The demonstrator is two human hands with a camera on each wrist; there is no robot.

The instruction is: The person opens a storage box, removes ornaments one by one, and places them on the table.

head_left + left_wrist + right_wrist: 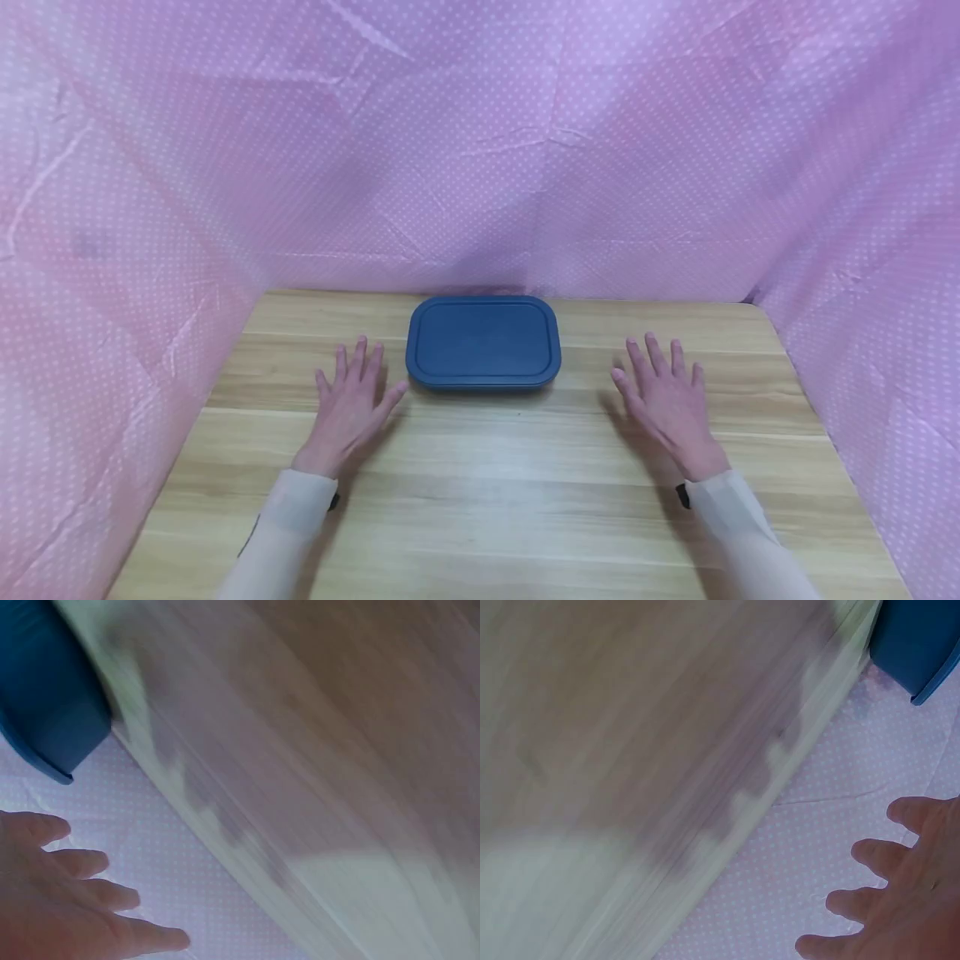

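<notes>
A dark blue rectangular container (483,342) with a rounded, rimmed lid lies near the back edge of the wooden table. To its left, my left hand (348,412) is held over the tabletop with fingers spread, its thumb close to the container's front left corner. Farther off on the right side, my right hand (669,408) is also spread and holds nothing. The left wrist view shows the container's side wall (49,690) beyond the fingers (112,894). In the right wrist view part of the container (915,641) appears at the top right, apart from the fingers (881,855).
The light wood-grain table (480,500) spans the space in front of the container. Pink cloth with white dots (480,167) hangs behind the table and along both sides. Each wrist wears a pale band, with a small black piece (682,496) on the right one.
</notes>
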